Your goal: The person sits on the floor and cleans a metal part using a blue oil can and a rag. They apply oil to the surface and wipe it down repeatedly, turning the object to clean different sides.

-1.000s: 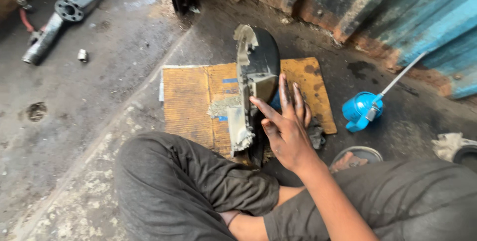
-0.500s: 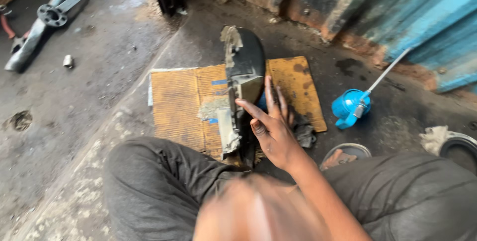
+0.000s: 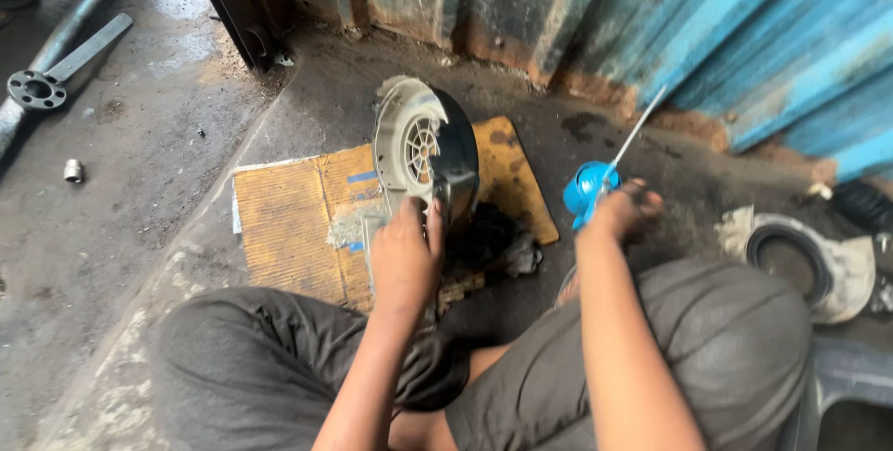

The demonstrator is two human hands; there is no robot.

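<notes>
The right hand [image 3: 625,211] is no longer lying against the fan housing [image 3: 423,149]; it is now reaching out to the blue oil can [image 3: 586,189] on the floor, fingers curling over it, though I cannot tell if the grip is closed. The left hand [image 3: 405,260] is now gripping the housing's lower edge, fingers wrapped shut around it, holding it upright on the cardboard [image 3: 288,218], and the housing is now showing its vented face. It is looking heavy, rigid and greasy, probably slippery, so the thick rim is seeming the safest hold. The can is appearing light, with a thin spout that is best avoided.
</notes>
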